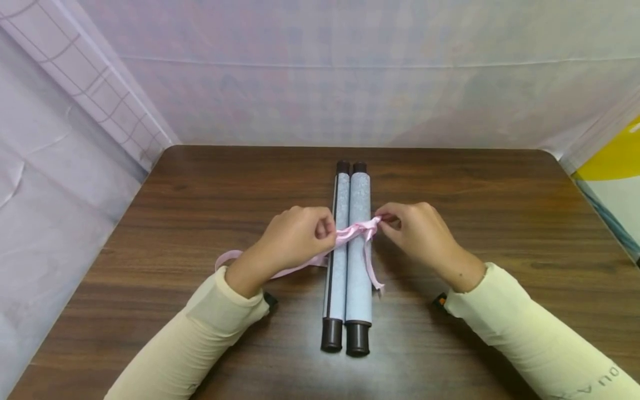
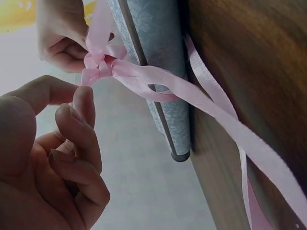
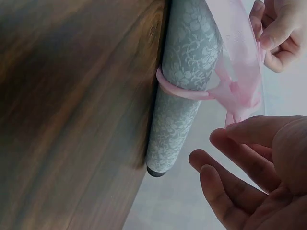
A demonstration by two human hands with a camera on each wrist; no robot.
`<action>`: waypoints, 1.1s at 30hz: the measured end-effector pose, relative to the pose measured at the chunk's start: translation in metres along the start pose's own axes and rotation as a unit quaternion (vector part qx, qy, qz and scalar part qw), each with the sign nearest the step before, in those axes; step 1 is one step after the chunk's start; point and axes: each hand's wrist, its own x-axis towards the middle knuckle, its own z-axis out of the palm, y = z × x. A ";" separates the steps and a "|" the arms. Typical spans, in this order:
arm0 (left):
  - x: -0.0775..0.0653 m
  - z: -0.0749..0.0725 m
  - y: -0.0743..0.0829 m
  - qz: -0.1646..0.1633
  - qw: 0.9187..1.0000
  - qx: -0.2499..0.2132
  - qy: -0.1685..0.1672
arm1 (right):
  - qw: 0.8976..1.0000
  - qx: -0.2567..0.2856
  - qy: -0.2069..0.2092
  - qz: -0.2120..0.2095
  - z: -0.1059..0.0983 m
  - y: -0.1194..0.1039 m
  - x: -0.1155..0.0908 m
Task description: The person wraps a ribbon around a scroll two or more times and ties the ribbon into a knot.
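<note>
Two light blue scroll rolls lie side by side, the left roll (image 1: 339, 283) and the right roll (image 1: 359, 278), both with dark brown end knobs and a pale floral pattern. A pink ribbon (image 3: 182, 91) loops round them and gathers in a knot (image 1: 369, 226) above the right roll. My left hand (image 1: 300, 230) pinches the ribbon between thumb and forefinger over the left roll. At the right, my right hand (image 1: 420, 225) pinches it by the knot with thumb and fingertip. One ribbon tail (image 1: 369, 261) hangs along the right roll; another runs under my left wrist.
The rolls lie on a dark wood-grain table (image 1: 200, 194) with rounded far corners. A pale sheet (image 1: 320, 100) hangs behind the table's far edge, and a white covering (image 1: 45, 139) stands at the left. Something yellow (image 1: 612, 153) shows at the far right.
</note>
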 end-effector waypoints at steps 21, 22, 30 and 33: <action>-0.002 0.002 -0.004 0.005 0.995 0.059 -0.077 | 0.997 -0.051 -0.063 0.004 -0.007 0.012 -0.007; -0.002 0.002 -0.004 0.006 0.995 0.066 -0.080 | 0.996 -0.052 -0.069 0.006 -0.007 0.012 -0.008; -0.001 0.006 -0.009 0.009 0.992 0.094 -0.087 | 0.995 -0.055 -0.085 -0.008 -0.007 0.021 -0.015; -0.001 0.006 -0.010 0.008 0.992 0.096 -0.088 | 0.995 -0.053 -0.085 -0.009 -0.007 0.024 -0.017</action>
